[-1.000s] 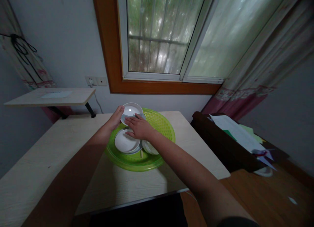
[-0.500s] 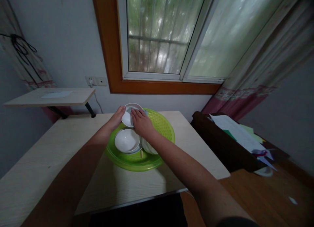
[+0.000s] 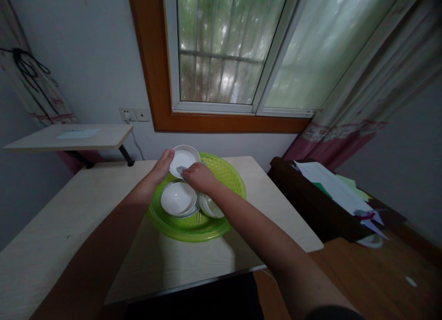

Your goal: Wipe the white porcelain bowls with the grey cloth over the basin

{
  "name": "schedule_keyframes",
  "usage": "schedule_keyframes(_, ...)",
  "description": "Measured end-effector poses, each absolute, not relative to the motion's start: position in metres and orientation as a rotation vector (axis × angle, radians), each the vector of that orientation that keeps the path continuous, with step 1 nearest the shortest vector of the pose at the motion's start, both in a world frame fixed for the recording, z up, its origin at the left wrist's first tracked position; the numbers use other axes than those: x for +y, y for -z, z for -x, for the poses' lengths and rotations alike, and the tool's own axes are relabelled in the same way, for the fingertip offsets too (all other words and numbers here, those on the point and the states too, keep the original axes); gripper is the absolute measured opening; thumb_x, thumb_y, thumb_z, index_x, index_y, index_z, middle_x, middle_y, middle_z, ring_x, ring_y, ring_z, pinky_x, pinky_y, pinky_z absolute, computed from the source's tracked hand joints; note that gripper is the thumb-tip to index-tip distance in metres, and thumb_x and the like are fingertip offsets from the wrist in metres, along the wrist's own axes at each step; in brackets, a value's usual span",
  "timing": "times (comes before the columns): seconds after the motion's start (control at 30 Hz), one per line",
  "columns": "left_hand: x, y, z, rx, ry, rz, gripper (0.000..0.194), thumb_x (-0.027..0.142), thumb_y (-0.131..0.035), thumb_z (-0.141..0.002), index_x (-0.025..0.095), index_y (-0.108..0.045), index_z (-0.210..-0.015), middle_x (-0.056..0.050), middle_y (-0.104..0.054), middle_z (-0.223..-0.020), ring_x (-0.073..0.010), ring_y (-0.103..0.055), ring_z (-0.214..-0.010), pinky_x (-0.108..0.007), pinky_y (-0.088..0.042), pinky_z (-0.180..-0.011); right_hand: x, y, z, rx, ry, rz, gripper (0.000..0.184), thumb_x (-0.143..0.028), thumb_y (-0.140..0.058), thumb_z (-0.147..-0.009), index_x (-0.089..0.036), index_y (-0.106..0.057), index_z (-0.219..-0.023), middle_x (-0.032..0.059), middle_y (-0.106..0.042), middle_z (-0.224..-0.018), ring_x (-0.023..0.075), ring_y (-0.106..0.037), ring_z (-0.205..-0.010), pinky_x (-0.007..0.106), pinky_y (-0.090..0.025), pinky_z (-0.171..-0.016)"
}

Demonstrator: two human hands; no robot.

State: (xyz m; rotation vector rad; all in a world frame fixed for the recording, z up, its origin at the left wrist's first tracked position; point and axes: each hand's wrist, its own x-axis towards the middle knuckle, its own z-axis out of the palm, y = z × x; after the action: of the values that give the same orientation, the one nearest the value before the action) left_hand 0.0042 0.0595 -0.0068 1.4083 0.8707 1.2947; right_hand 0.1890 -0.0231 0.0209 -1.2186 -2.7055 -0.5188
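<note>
A shallow white dish (image 3: 185,155) is tilted above the back of a round green plastic basket (image 3: 193,236). The fingers of my left hand (image 3: 163,166) are closed on its left edge. My right hand (image 3: 200,177) is curled at the dish's lower right side, with a small greyish cloth (image 3: 180,171) bunched under its fingers against the dish. Stacked white bowls (image 3: 177,198) sit in the basket just below the hands. Further bowls (image 3: 211,207) stand to their right, partly hidden by my right forearm. Short ends of chopsticks (image 3: 199,217) show between the two groups.
The basket rests on a pale wooden table (image 3: 113,264). A raised shelf (image 3: 79,136) stands at the table's left, by a wall socket (image 3: 134,114). To the right is a dark piece of furniture (image 3: 297,198) with papers (image 3: 324,182) on it. A window (image 3: 221,57) is behind.
My right hand has curled its fingers and moved down across the dish with the cloth, leaving more of the dish's inside showing. My left hand keeps its hold.
</note>
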Motion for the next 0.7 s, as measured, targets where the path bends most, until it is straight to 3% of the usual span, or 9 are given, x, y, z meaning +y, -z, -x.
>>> schedule_keyframes(0.13, 0.056, 0.005, -0.007, 0.805, -1.278, -1.360, 0.056, 0.072, -0.063, -0.082, 0.022, -0.061, -0.108, -0.006, -0.065, -0.095, -0.0198, -0.061, -0.085, -0.030, -0.049, -0.070, -0.019, -0.015, -0.192, -2.688, 0.535, 1.089, 0.032, -0.022, -0.055, -0.103, -0.015, -0.064, -0.132, 0.0136, -0.073, -0.126, 0.0223, -0.069, -0.109, 0.036, -0.047, -0.100)
schedule_keyframes(0.3, 0.049, -0.006, -0.008, 0.680, -1.202, -1.307, 0.055, 0.056, -0.069, -0.084, 0.023, -0.058, -0.126, -0.008, -0.069, -0.113, -0.0224, -0.065, -0.095, -0.031, -0.052, -0.075, -0.015, -0.013, -0.194, -2.710, 0.536, 1.026, 0.031, -0.019, -0.051, -0.104, -0.016, -0.064, -0.132, 0.0134, -0.064, -0.142, 0.0220, -0.066, -0.120, 0.042, -0.041, -0.112)
schedule_keyframes(0.47, 0.046, -0.017, -0.003, 0.693, -1.188, -1.259, 0.058, 0.049, -0.075, -0.076, 0.025, -0.060, -0.127, -0.007, -0.070, -0.110, -0.0228, -0.067, -0.089, -0.032, -0.053, -0.069, -0.015, -0.020, -0.196, -2.695, 0.573, 0.992, 0.026, -0.016, -0.055, -0.101, -0.015, -0.070, -0.122, 0.0135, -0.068, -0.136, 0.0214, -0.064, -0.125, 0.044, -0.035, -0.119)
schedule_keyframes(0.7, 0.047, -0.013, -0.007, 0.725, -1.173, -1.208, 0.044, 0.046, -0.079, -0.072, 0.024, -0.058, -0.104, -0.002, -0.067, -0.088, -0.0176, -0.062, -0.070, -0.029, -0.048, -0.058, -0.018, -0.023, -0.197, -2.660, 0.671, 1.155, 0.023, -0.013, -0.055, -0.099, -0.011, -0.073, -0.113, 0.0146, -0.072, -0.127, 0.0229, -0.064, -0.122, 0.041, -0.033, -0.120)
